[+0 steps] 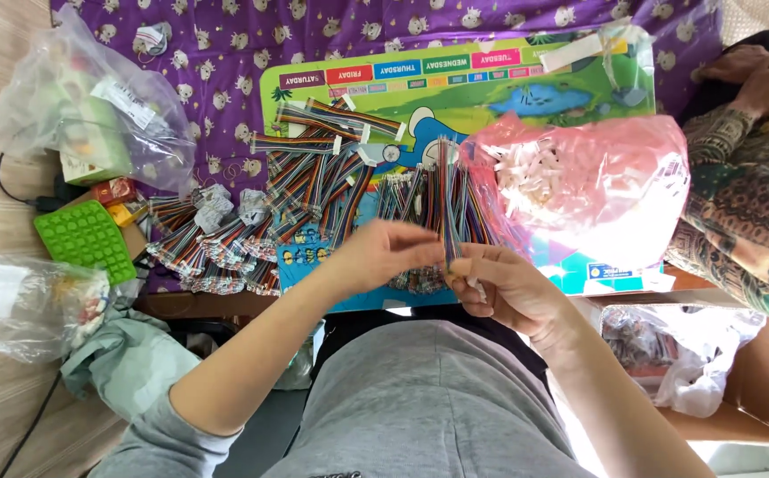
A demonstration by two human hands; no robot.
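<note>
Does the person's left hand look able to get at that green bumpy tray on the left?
Probably yes: the left hand is pinching the ribbon cable strip, but nothing stands between it and the green tray.

my left hand (383, 252) and right hand (508, 288) are bare, no gloves, rings or watch that i can see. my forearms are uncovered too. a grey sleeve sits pushed up around my left elbow, loosely bunched. i wear grey, soft-looking clothing over my lap, plain fabric with small dark lettering near the lower edge.
</note>
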